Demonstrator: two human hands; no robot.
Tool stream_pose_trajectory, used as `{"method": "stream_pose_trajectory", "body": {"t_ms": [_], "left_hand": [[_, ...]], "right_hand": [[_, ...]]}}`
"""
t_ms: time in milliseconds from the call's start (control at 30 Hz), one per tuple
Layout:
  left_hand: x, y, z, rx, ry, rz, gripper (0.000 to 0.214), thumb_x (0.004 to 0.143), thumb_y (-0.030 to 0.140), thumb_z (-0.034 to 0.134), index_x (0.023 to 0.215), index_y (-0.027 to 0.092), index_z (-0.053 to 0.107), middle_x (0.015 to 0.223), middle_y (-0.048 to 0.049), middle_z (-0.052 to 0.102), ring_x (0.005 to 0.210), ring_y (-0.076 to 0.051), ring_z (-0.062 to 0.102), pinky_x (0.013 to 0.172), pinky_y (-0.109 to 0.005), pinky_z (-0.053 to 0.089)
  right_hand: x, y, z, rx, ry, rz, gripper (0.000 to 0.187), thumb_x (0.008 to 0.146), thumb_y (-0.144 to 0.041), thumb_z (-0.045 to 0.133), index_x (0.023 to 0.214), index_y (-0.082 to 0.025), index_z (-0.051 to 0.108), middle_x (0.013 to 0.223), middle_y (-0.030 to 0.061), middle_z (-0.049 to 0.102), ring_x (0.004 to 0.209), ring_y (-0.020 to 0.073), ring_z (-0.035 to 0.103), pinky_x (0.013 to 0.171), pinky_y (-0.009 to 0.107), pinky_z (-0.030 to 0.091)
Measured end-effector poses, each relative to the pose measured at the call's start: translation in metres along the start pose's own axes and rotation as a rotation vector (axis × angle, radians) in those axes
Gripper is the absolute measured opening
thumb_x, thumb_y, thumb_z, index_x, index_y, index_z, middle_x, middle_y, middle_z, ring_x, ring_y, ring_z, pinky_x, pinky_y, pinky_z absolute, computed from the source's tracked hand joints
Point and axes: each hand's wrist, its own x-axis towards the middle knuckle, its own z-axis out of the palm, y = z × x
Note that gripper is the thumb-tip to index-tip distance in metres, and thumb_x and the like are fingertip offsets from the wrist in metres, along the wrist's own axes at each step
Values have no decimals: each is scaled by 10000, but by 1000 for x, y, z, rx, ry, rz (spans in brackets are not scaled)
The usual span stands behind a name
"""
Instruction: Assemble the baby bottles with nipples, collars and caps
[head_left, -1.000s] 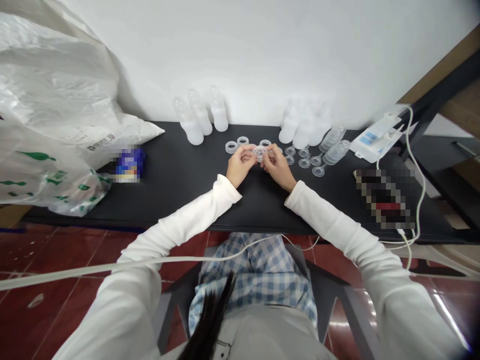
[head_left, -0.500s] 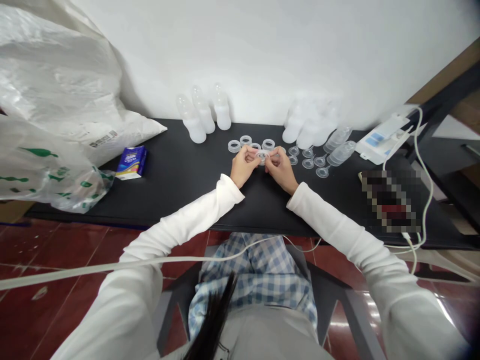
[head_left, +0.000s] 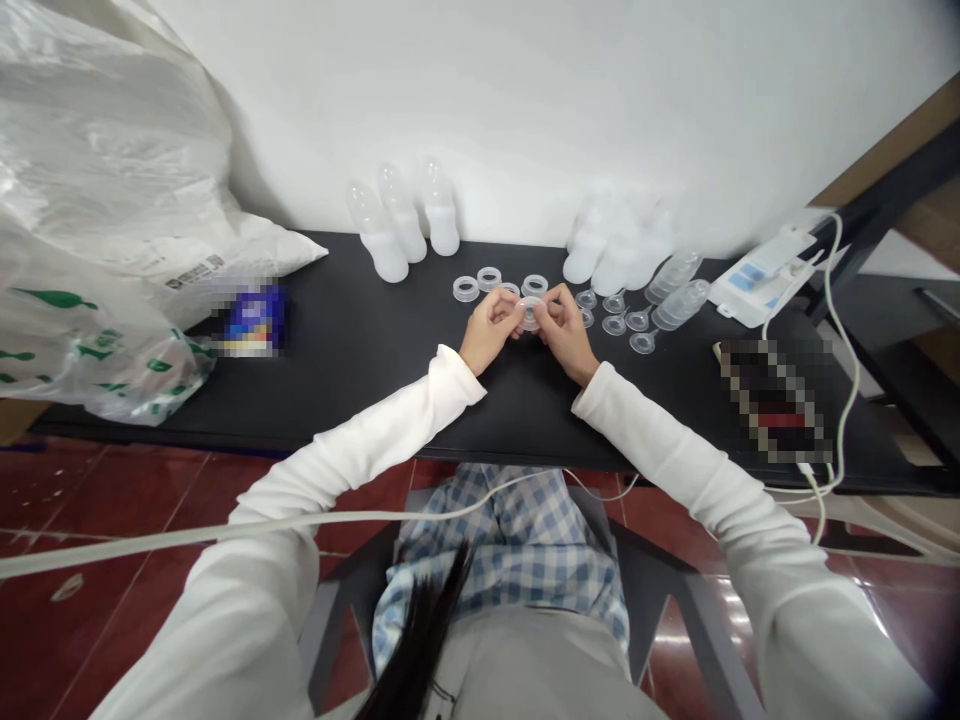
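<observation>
Over the black table (head_left: 360, 390), the left hand (head_left: 487, 332) and right hand (head_left: 567, 335) pinch a clear plastic ring (head_left: 530, 314) between their fingertips, with more rings (head_left: 466, 289) at twelve o'clock.

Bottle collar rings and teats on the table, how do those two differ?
The collar rings are plain, open hoops, whereas the teats have a flared base narrowing to a stem. The collar rings sit in a loose group nearer the middle of the view, and the teats are scattered further right. Both are clear plastic-looking parts, about alike in width, lying on the black table.
</observation>
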Motion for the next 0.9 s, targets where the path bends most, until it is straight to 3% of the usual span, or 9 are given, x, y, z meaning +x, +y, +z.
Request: {"method": "stream_pose_trajectory", "body": {"t_ms": [233, 500, 667, 900], "left_hand": [[1, -5, -3, 31, 34, 22, 385, 780, 555, 752, 859, 216, 587, 626, 35, 581, 566, -101, 574, 559, -247, 493], [3, -9, -2, 53, 73, 20, 410, 787, 549, 741, 974, 207, 616, 768, -10, 672, 666, -122, 650, 669, -269, 561], [5, -9, -4, 21, 38, -11, 366, 773, 426, 780, 1001, 197, 610, 828, -27, 698, 749, -151, 689, 764, -324, 585], [5, -9, -3, 38, 86, -50, 242, 746, 240, 777, 905, 183, 604, 788, -11, 687, 711, -125, 656, 700, -272, 562]], "right_hand": [[2, 1, 2, -75, 17, -38, 531, 764, -785, 594, 860, -281, 458, 683, -42, 460, 624, 140, 534, 644, 360, 567], [2, 4, 2, -79, 53, -30, 548, 774, -786, 579, 953, -282, 457, 737, -26, 530, 613, 142, 560, 628, 368, 576], [2, 5, 0, -43, 27, -26, 568, 761, -779, 603, 1006, -287, 459, 814, -9, 587, 683, 158, 616, 689, 396, 601], [3, 9, -2, -60, 5, -35, 515, 767, -724, 650, 972, -287, 467, 765, -21, 519, 661, 152, 565, 632, 360, 554]]}}
